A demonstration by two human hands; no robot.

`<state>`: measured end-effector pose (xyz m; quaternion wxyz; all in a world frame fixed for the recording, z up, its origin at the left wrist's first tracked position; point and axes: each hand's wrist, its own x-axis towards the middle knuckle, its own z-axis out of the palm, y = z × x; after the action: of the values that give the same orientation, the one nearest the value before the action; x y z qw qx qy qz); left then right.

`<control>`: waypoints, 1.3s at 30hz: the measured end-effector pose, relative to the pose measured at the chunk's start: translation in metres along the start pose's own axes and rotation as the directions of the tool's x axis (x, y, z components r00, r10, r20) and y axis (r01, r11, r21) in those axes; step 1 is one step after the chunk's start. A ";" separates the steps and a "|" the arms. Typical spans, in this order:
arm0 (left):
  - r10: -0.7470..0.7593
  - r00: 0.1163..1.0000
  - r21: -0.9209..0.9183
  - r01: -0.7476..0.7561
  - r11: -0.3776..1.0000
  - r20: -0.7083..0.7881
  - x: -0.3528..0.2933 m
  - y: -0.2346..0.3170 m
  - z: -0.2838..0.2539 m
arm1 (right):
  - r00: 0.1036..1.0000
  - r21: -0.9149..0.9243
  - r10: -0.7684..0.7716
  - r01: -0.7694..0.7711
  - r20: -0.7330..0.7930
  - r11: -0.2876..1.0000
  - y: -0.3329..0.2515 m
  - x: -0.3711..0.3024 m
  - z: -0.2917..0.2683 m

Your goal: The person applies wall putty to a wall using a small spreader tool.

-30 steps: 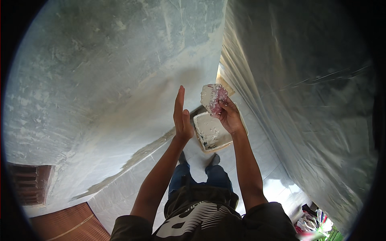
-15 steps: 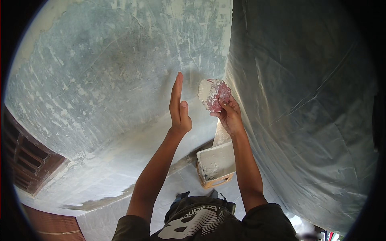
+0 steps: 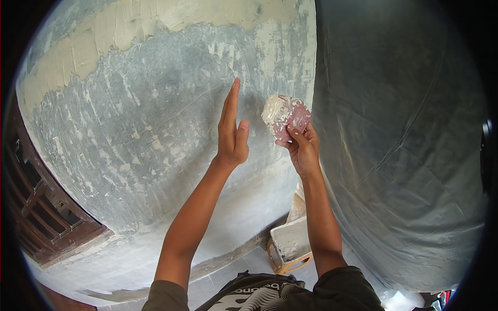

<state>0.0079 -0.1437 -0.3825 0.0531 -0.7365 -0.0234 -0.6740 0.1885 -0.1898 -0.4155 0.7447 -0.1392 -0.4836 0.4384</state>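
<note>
My left hand (image 3: 232,129) is held up flat in front of the wall, palm turned to the right, fingers straight and thumb raised, with nothing in it. A short way to its right, my right hand (image 3: 305,153) grips a flat reddish putty spreader (image 3: 291,116) by its lower edge, thumb on the near face. Cream putty coats the spreader's upper left part. Behind both hands rises a grey wall (image 3: 155,109) streaked with pale scrapes. Along its top runs a thick cream band of putty (image 3: 98,36). Whether the left fingertips touch the wall I cannot tell.
A dark plastic sheet (image 3: 394,135) hangs down the right side, close to my right arm. Below, a putty-smeared whitish container (image 3: 291,237) rests on an orange-yellow crate (image 3: 280,266) by the wall's foot. A brown wooden lattice (image 3: 78,238) is set in the wall at left.
The view has shifted upward, so more of the putty band shows and the crate sits lower. Both hands keep their poses; the spreader appears slightly farther right and higher.
</note>
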 end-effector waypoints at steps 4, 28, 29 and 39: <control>-0.019 0.998 0.047 0.016 0.999 0.065 0.021 0.002 -0.020 | 0.995 -0.027 -0.094 0.093 -0.026 0.995 0.002 0.009 0.018; 0.302 0.908 0.497 -0.413 0.763 0.290 0.131 -0.075 -0.056 | 0.415 -0.861 -0.794 0.444 0.444 -0.249 -0.005 0.202 0.090; 0.302 0.906 0.495 -0.416 0.763 0.296 0.130 -0.076 -0.055 | 0.432 -0.865 -0.784 0.433 0.446 -0.253 -0.002 0.203 0.090; 0.302 0.912 0.474 -0.403 0.783 0.277 0.130 -0.084 -0.053 | 0.503 -0.859 -0.753 0.486 0.424 -0.160 0.019 0.186 0.083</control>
<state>-0.0422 -0.0709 -0.2441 0.3734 -0.7449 -0.0715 -0.5483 0.1365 -0.0502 -0.2747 0.6613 -0.3411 -0.5487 -0.3812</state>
